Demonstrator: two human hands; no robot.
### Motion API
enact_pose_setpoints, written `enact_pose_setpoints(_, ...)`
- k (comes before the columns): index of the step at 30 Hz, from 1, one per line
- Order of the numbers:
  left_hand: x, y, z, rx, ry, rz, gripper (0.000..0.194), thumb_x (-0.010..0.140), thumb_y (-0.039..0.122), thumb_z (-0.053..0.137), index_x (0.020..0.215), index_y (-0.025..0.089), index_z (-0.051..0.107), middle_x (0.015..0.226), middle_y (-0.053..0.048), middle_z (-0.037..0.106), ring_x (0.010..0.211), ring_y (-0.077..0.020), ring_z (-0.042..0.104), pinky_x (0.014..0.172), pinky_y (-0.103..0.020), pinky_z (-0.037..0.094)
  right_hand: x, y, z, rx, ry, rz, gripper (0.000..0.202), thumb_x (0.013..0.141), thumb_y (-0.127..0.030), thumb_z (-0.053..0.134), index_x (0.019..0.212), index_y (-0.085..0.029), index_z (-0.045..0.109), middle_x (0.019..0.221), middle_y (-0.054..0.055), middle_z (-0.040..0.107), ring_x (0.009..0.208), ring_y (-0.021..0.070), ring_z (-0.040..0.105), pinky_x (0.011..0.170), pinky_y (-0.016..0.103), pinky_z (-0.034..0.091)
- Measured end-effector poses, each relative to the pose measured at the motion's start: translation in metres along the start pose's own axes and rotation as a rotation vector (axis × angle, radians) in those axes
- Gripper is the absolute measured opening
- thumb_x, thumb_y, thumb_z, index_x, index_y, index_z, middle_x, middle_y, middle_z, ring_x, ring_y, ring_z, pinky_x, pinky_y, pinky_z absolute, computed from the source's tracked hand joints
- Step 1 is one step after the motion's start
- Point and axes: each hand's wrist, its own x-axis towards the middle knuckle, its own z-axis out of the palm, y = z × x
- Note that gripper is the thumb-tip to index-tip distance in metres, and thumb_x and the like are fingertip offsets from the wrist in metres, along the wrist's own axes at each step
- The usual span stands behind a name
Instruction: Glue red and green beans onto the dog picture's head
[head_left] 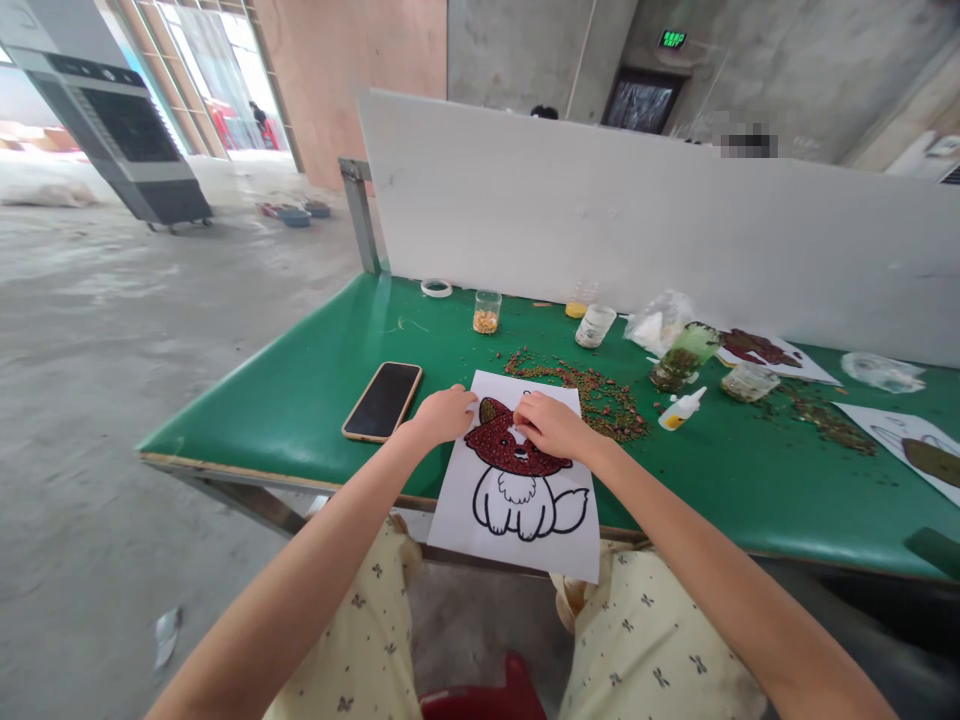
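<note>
A white sheet with a cartoon animal drawing (517, 510) lies at the table's front edge, its lower part jutting over. Dark red grains fill most of the animal's head; the body is bare outline. My left hand (448, 412) rests at the sheet's upper left edge, fingers bent together, and what they hold, if anything, is hidden. My right hand (546, 422) is on the animal's head with its fingertips pinched; anything between them is too small to name. Loose red and green grains (611, 405) lie scattered behind and right of the sheet.
On the green table (285, 400) are a phone (382, 401), a jar of yellow grains (486, 314), a white jar (595, 326), a glue bottle (681, 410), a tipped green jar (684, 358) and other pictures (780, 355). A white partition (600, 210) stands behind.
</note>
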Motion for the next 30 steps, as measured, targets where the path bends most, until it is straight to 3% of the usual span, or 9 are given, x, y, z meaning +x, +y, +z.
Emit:
enact_pose_setpoints(14,0.0011,0.0006,0.0001,0.006,-0.015,-0.003,0.036,0.087,0.02,0.036,0.116,0.016,0.057,0.122,-0.012,0.055,0.108,-0.0218,0.055,0.091,-0.031,0.041,0.0041,0.0,-0.0009,-0.044,0.013,0.009,0.009,0.083,-0.013,0.048,0.076,-0.017,0.053,0.08,0.006,0.054,0.081,0.0182,0.045,0.075,0.03,0.035)
enact_pose_setpoints(30,0.0027,-0.0007,0.0026,0.016,0.015,0.017,0.035,0.086,0.023,0.039,0.115,0.021,0.058,0.117,-0.009,0.059,0.103,-0.0222,0.057,0.087,-0.031,0.043,0.0071,0.0041,0.0031,-0.044,0.021,-0.008,0.007,0.083,-0.014,0.053,0.079,-0.017,0.057,0.081,0.005,0.057,0.082,0.0181,0.047,0.075,0.03,0.037)
